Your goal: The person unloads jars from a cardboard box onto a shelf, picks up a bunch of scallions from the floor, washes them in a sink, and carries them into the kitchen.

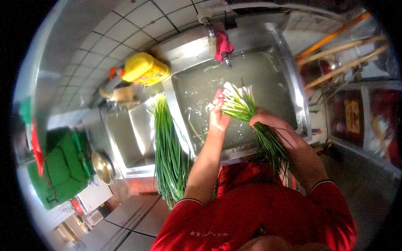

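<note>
A bunch of green onions is held over the water-filled sink, white root ends up and to the left, long green leaves trailing down to the right. My right hand is wrapped round the middle of the bunch. At the white ends, my left hand presses against the stalks from the left, its fingers partly curled around them. A second, larger pile of green onions lies across the metal divider left of my left arm, white ends toward the wall.
The sink holds cloudy water with floating bits. A faucet with a pink cloth stands behind. At left are a yellow jug, a second basin, a metal bowl and a green bin; wooden poles at right.
</note>
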Action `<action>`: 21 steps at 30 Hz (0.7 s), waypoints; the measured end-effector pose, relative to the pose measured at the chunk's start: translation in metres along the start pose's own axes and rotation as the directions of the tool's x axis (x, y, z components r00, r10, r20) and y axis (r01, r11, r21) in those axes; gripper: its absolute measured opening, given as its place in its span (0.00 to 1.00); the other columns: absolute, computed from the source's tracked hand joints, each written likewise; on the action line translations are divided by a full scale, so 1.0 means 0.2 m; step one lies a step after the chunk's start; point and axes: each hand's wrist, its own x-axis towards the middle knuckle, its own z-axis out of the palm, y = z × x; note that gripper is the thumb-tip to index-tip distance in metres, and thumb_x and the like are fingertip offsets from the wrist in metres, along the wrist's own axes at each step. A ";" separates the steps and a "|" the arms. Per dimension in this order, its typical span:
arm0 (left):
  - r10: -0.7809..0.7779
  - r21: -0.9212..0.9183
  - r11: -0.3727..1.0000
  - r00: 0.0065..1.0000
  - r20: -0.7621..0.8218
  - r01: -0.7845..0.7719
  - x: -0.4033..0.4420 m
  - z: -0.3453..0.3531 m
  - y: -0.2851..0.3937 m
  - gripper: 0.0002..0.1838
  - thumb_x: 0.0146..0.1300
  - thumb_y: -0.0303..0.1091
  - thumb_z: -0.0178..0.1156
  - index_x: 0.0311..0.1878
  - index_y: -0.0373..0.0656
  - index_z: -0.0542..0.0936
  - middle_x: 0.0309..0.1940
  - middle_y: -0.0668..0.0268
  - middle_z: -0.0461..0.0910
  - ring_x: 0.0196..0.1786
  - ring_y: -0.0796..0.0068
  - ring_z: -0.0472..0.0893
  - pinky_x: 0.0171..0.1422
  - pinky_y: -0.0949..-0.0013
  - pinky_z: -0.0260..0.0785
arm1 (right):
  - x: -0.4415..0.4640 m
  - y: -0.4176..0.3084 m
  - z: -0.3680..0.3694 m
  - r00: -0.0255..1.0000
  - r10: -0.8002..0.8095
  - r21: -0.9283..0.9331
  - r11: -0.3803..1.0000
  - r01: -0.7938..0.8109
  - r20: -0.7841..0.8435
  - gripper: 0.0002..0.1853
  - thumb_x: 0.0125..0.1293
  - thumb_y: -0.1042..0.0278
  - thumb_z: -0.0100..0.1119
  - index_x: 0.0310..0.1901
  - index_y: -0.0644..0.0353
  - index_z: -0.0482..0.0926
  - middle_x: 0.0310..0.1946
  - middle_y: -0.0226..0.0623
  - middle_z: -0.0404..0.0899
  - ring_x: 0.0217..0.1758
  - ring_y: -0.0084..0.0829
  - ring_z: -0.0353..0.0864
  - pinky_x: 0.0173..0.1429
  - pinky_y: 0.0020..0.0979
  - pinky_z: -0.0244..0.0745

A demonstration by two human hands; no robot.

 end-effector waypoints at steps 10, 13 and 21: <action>0.100 0.112 0.989 0.995 -0.012 -0.098 -0.13 -0.09 0.02 0.34 0.62 0.19 0.62 0.72 0.49 0.68 0.66 0.61 0.73 0.69 0.60 0.71 0.77 0.52 0.61 | -0.03 -0.10 0.03 0.988 -0.086 -0.118 0.991 0.071 -0.129 0.29 0.38 0.74 0.66 0.50 0.65 0.79 0.34 0.33 0.81 0.36 0.30 0.78 0.41 0.33 0.73; 0.164 0.458 0.889 0.950 -0.265 -0.026 -0.13 -0.05 0.02 0.12 0.69 0.29 0.64 0.53 0.46 0.77 0.47 0.70 0.81 0.49 0.76 0.80 0.50 0.70 0.75 | -0.02 -0.05 0.04 0.987 -0.111 -0.093 0.991 0.100 -0.118 0.32 0.38 0.74 0.66 0.53 0.65 0.78 0.37 0.35 0.82 0.38 0.32 0.80 0.43 0.34 0.75; 0.021 0.171 0.984 0.933 -0.360 0.044 -0.05 -0.12 -0.01 0.18 0.75 0.50 0.57 0.56 0.47 0.77 0.48 0.67 0.82 0.49 0.71 0.81 0.52 0.63 0.76 | -0.05 -0.09 0.10 0.975 -0.036 -0.331 0.943 -0.040 -0.219 0.31 0.41 0.77 0.65 0.54 0.66 0.78 0.38 0.42 0.82 0.43 0.38 0.82 0.49 0.38 0.77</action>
